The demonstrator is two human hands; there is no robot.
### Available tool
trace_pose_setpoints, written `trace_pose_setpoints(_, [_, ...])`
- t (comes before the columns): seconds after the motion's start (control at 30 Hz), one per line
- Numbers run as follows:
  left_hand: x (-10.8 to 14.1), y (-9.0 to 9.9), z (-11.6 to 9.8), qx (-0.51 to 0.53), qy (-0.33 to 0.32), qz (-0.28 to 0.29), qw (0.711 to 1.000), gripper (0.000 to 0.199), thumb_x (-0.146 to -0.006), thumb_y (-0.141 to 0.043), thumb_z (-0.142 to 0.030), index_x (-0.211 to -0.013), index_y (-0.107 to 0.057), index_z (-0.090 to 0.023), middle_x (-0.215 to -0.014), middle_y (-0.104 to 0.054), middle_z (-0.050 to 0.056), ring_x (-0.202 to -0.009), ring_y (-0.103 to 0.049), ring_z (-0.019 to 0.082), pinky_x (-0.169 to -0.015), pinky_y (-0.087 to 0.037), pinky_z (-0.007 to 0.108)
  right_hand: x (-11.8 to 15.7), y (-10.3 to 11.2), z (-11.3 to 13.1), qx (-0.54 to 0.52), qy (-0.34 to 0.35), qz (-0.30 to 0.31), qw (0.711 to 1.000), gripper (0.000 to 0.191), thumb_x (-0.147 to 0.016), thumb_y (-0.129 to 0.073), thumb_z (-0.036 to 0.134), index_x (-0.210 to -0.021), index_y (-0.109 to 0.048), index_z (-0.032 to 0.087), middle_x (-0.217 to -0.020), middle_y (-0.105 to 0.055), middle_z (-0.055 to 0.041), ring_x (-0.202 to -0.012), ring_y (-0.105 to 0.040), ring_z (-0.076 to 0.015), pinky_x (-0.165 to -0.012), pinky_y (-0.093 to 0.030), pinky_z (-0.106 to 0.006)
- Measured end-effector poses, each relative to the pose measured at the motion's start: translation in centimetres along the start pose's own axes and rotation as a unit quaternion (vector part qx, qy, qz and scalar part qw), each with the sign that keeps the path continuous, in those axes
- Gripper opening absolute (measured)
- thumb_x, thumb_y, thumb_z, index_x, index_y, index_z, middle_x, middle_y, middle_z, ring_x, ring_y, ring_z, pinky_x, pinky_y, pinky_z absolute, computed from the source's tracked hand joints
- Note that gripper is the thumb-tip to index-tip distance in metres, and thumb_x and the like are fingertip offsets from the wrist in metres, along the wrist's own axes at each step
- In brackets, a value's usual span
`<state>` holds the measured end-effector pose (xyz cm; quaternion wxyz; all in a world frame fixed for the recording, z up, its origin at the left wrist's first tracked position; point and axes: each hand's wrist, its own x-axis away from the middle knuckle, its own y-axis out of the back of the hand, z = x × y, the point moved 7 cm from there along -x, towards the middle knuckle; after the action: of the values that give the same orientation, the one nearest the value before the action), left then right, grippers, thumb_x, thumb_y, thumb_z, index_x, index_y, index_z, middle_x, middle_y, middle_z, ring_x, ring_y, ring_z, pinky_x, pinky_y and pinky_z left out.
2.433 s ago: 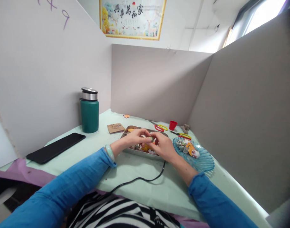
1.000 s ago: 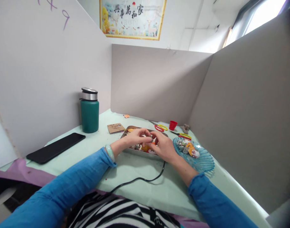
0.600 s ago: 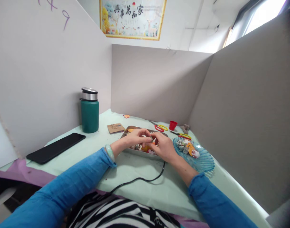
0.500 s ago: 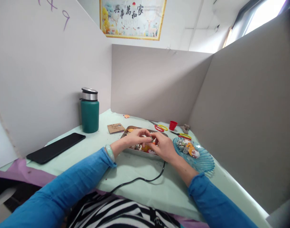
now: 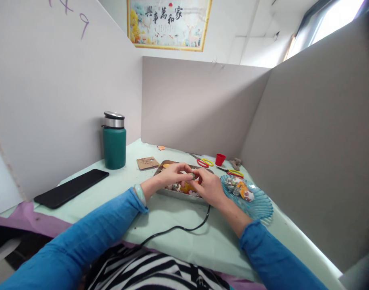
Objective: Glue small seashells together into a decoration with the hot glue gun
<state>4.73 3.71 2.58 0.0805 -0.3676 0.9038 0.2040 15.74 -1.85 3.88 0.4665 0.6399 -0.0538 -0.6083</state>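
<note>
Over a metal tray my left hand and my right hand meet at the fingertips. Between them they pinch a small dark greenish piece, too small to name. Both hands are closed on it. Under them the tray holds orange, white and patterned bits, partly hidden by the fingers. Right of my right hand lies a blue scalloped glass plate with a cluster of patterned pieces on it.
A green bottle and a black phone-like slab are at the left. Behind the tray are a brown card, two scissors and a red cup. A black cable crosses the front. Grey panels surround the table.
The fingertips have shifted very slightly, and a little more of the small greenish piece shows between them. Everything else looks the same.
</note>
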Motion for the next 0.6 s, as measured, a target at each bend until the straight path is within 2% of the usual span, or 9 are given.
trace_pose_setpoints(0.6, [0.05,-0.10,-0.35,-0.001,-0.005,0.014,1.000,0.040,-0.072,-0.065,-0.042,-0.095,-0.053,-0.012,-0.083,-0.060,0.003,-0.056,-0.056,0.008,-0.054,-0.045,0.022,-0.04,0.04,-0.21,0.007,-0.014,-0.006,1.000,0.018,-0.081,-0.057,0.037,-0.084,-0.058,0.019,-0.076,-0.063,-0.0014,-0.065,-0.055,-0.0132,-0.057,-0.035,-0.023])
